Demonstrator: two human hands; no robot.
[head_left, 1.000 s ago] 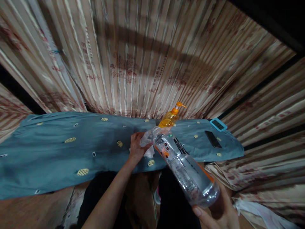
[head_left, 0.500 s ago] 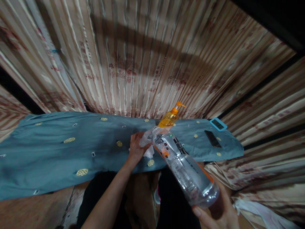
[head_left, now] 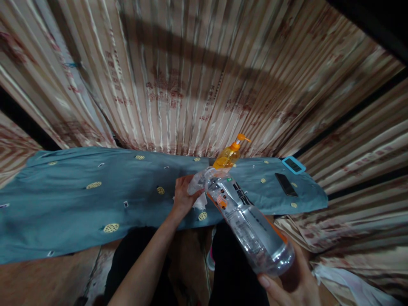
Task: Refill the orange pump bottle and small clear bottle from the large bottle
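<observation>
Plastic bottle: a large clear bottle with a printed orange, black and white label, held tilted with its neck down toward the table and its base raised toward the camera; it appears nearly empty, though whether any liquid is inside cannot be told.
Right hand: cupped under the base of the plastic bottle, thumb and fingertips pressed to the rounded bottom; the lower frame edge cuts off the palm and wrist.
Left hand: closed around the neck end of the plastic bottle, where a scrap of white cloth or paper bunches under the fingers; whether the cap is on is hidden by that hand.
Pump dispenser: an amber bottle with an orange pump head stands upright just behind the plastic bottle's neck, its lower part covered by the bottle.
Blue cloth: a teal table covering dotted with yellow ovals and small white marks stretches left and right beneath the plastic bottle's neck; its left end runs out of view.
Dark phone: lies flat on the blue cloth, to the right of the plastic bottle.
Blue-framed device: a small screen in a light blue case, beyond the dark phone near the cloth's far right corner; details too small to read.
Striped curtain: pleated beige fabric with blurred reddish print fills the background behind the plastic bottle.
Dark trousers: the person's legs show below the plastic bottle, mostly in shadow.
</observation>
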